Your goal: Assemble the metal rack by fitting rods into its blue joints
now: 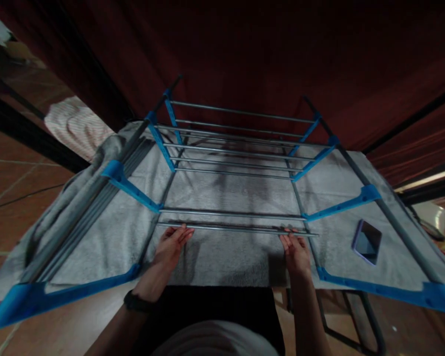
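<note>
Towelling [222, 262]: left hand [172, 245], right hand [296, 253] flat

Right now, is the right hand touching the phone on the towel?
Apart. The head view shows the right hand at the near rod, with bare grey towel plainly between it and the phone.

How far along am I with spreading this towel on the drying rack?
Done: the grey towel lies flat across the rack. In hand: left hand and right hand rest flat on it by the front rod. Left, perhaps: bunched folds at its left edge, and the phone lying on it.
</note>
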### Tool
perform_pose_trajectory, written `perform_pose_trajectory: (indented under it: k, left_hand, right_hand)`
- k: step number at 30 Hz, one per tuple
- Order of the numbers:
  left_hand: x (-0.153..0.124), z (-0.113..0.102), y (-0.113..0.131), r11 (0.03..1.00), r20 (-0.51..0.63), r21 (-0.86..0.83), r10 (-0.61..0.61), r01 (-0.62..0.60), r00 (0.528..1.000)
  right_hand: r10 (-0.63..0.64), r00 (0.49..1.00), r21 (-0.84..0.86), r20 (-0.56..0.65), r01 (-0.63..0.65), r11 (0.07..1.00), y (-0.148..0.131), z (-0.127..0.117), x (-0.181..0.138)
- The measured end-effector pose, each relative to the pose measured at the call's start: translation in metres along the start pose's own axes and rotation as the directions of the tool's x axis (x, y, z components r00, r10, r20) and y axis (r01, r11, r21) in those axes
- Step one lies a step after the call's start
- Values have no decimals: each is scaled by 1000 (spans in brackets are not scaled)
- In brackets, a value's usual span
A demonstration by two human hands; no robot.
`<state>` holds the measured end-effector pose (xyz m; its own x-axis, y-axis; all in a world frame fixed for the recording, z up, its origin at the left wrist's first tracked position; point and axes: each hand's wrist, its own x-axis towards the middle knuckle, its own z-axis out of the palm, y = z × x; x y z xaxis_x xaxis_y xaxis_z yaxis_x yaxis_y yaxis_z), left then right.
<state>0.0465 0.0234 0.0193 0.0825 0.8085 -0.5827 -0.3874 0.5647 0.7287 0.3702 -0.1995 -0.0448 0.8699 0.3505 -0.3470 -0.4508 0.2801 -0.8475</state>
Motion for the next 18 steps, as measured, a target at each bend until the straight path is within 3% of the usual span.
perform_pose_trajectory:
  k: [8,18]
  left_hand:
    - [-8,4,-6,1000,29,-9,-27,28,999]
    - [0,-8,-2,992,-37,-71,102,-104,994]
  right_hand:
    - [38,998,-71,46,-35,997,17,21,-18]
    - [7,999,-91,46,-3,996,18,6,-13]
